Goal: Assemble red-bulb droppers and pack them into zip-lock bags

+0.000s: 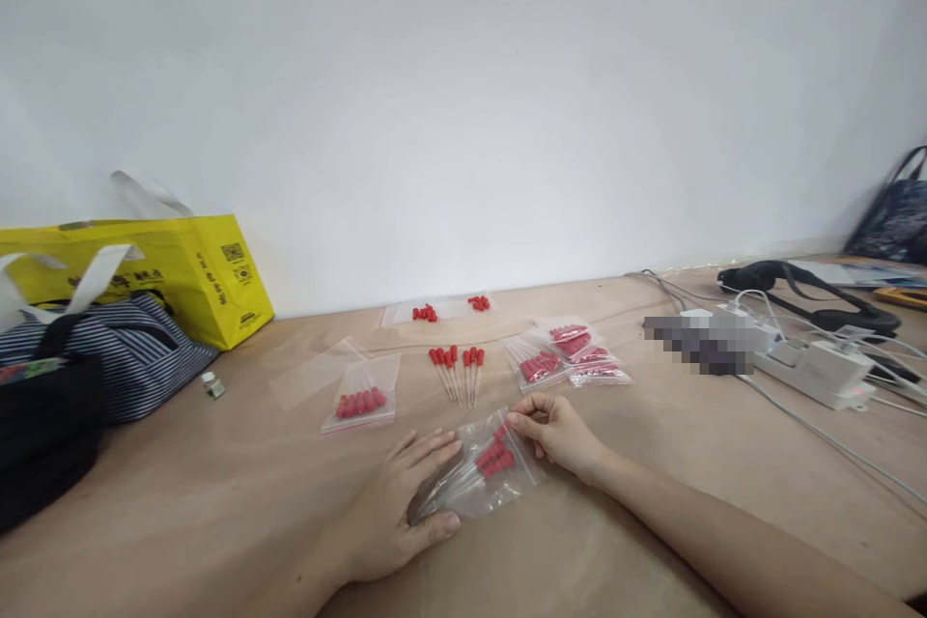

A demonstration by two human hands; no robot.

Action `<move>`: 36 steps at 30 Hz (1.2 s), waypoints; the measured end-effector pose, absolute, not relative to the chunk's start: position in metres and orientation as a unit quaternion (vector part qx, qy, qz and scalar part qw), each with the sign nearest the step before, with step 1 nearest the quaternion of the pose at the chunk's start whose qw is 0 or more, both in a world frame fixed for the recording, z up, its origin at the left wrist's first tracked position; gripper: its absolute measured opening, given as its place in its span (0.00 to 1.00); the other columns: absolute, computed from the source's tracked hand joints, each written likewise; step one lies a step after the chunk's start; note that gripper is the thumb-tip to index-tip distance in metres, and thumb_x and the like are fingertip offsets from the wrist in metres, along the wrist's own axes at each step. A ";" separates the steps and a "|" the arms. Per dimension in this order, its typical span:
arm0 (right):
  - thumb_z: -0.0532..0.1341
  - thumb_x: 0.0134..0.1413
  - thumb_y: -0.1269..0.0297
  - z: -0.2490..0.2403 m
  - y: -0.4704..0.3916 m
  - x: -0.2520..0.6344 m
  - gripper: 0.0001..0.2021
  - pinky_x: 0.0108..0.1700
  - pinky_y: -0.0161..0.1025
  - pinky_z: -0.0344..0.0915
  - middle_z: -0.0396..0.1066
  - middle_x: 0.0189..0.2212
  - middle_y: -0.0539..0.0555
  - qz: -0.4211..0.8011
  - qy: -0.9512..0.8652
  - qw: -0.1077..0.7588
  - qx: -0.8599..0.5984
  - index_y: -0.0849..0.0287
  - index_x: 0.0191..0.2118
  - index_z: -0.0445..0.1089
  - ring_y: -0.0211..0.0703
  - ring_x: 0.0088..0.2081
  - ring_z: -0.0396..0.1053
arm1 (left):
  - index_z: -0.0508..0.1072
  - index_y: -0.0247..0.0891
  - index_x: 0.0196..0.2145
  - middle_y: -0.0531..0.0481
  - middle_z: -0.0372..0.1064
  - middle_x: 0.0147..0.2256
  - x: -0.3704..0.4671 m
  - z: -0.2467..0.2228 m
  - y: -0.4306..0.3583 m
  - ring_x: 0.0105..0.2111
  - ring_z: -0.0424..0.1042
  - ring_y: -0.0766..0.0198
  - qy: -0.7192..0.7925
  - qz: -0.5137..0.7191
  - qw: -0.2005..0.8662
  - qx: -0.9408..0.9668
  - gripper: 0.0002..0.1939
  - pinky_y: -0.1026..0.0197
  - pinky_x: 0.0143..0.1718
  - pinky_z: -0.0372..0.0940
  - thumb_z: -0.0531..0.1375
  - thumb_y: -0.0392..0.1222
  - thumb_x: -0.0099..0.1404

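Under my hands lies a clear zip bag (470, 499) with several red-bulbed droppers (496, 457) in it, their thin stems pointing toward my left hand. My left hand (406, 488) is spread flat, thumb and fingers apart, along the bag's left end. At the bag's upper right edge, the thumb and forefinger of my right hand (554, 427) are pinched at the red bulb of a dropper. Whether they also grip the plastic, I cannot tell. Loose droppers (453, 365) lie in two small groups just beyond the bag.
A filled bag of droppers (360, 403) lies left, near a flat clear bag (311, 377). More filled bags (572, 354) are piled right. Red bulbs (424, 314) rest on plastic by the wall. A yellow bag (210, 270), a small bottle (212, 385), a power strip (803, 372) and headphones (811, 294) flank them.
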State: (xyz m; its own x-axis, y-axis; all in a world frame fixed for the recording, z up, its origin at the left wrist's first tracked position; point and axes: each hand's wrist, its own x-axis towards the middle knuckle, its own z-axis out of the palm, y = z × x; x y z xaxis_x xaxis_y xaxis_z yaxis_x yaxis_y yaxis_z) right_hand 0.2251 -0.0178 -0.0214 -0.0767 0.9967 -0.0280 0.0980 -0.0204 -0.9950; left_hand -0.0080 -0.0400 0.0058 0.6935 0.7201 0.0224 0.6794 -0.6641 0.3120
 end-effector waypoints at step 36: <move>0.65 0.32 0.51 -0.019 -0.010 0.246 0.20 0.18 0.29 0.42 0.50 0.10 0.42 0.545 -0.608 0.314 -0.484 0.61 0.13 0.57 0.27 0.15 0.45 | 0.53 0.45 0.56 0.47 0.49 0.57 -0.008 0.007 -0.040 0.56 0.49 0.52 0.388 0.080 0.161 0.904 0.30 0.42 0.55 0.41 0.52 0.56 0.58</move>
State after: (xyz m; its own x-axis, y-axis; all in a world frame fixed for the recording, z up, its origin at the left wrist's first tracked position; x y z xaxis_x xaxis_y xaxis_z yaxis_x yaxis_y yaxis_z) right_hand 0.2462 -0.0101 -0.0191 -0.3341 0.9310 -0.1470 0.2472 -0.0639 -0.9669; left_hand -0.0082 -0.0403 0.0072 0.6858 0.7275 0.0202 0.6759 -0.6470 0.3530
